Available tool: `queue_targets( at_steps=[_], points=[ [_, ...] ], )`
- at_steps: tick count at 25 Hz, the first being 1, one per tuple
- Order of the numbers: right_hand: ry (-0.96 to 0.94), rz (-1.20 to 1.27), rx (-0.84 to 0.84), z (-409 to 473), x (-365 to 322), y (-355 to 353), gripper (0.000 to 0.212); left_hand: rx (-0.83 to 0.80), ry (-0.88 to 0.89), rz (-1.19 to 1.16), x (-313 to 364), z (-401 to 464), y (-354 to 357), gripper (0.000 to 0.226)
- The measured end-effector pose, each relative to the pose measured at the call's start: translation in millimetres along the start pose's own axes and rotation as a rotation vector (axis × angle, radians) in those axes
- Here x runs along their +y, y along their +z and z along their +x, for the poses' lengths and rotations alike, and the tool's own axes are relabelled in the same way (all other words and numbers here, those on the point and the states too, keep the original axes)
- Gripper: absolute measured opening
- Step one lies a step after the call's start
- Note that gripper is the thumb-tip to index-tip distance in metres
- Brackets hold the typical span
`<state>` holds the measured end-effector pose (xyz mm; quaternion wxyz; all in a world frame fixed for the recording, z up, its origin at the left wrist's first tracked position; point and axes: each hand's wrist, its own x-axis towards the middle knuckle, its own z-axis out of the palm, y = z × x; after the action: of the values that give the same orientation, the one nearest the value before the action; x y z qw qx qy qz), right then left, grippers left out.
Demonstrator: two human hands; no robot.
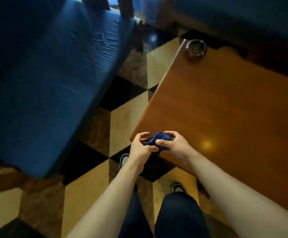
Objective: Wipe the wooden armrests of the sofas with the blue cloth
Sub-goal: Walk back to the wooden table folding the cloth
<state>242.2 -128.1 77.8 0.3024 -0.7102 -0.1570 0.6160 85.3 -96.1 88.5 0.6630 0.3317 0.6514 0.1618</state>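
A crumpled blue cloth [158,140] is bunched between both my hands, just over the near left corner of a wooden coffee table [225,109]. My left hand [140,146] grips its left side with curled fingers. My right hand [172,143] closes over its right side and top. A sofa with a blue seat cushion [45,74] fills the left half of the view. Its wooden frame [4,179] shows below the cushion at the lower left. Another blue sofa [242,12] stands at the far right, behind the table.
A round metal ashtray [196,48] sits on the table's far left corner. The floor [122,121] is tiled in cream, brown and black. My legs and shoes [178,188] stand in the narrow aisle between sofa and table.
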Motion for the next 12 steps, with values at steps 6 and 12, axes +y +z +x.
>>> queue_targets(
  at_steps=[6, 12],
  points=[
    [0.061, 0.116, 0.345, 118.4, 54.1, 51.7, 0.056, -0.148, 0.068, 0.307, -26.1, 156.3, -23.0, 0.047],
    [-0.053, 0.019, 0.524, 109.8, 76.6, 81.7, 0.068, -0.308, 0.474, 0.856, -56.7, 175.1, -37.3, 0.059]
  ],
)
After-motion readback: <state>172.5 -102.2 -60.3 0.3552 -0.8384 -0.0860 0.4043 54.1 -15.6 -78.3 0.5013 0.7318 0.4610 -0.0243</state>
